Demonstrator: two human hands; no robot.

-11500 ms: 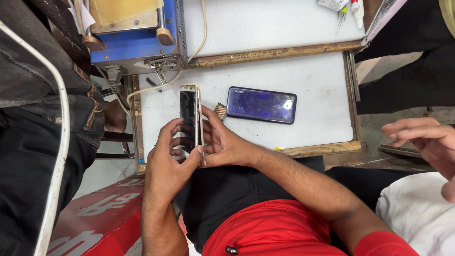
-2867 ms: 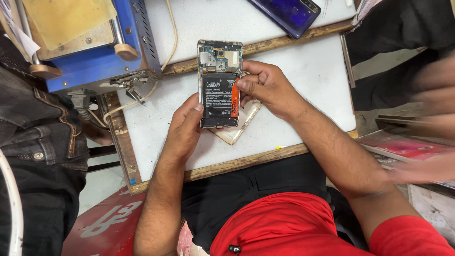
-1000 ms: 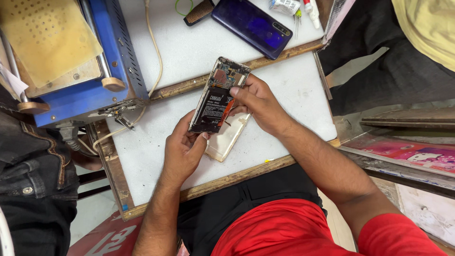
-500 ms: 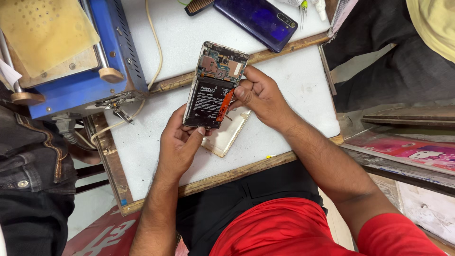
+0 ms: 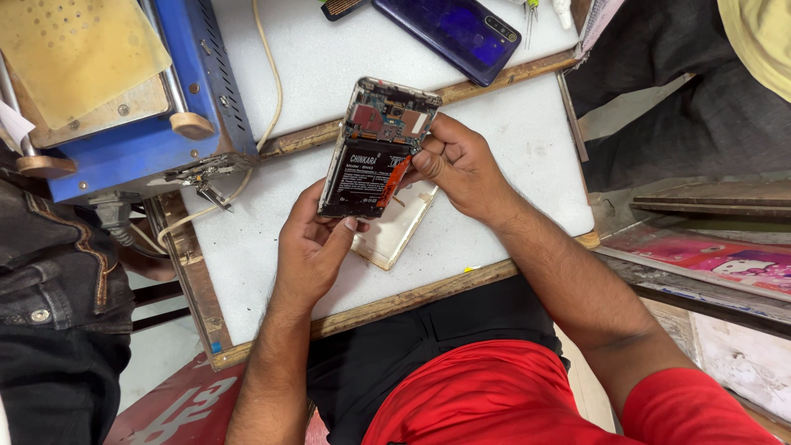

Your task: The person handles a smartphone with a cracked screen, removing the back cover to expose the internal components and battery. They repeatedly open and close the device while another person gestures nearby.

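Black battery, bare circuit board: backless phone (image 5: 375, 152) w/ both hands' fingers (image 5: 428, 156) clamped round it.

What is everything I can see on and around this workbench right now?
opened phone: one, back cover off, black battery and circuit board showing, held above the near white board
clear back cover: one, pale, lying on the near board under the opened phone
blue phone: one, dark blue, on the far white board
white boards: two, wood-edged, near and far
blue machine: one, tan pad on top, at the left
cable: one, cream, running off the machine
bystander's legs: dark jeans, far left
left hand: holds the opened phone's lower end
right hand: fingers at the phone's right edge
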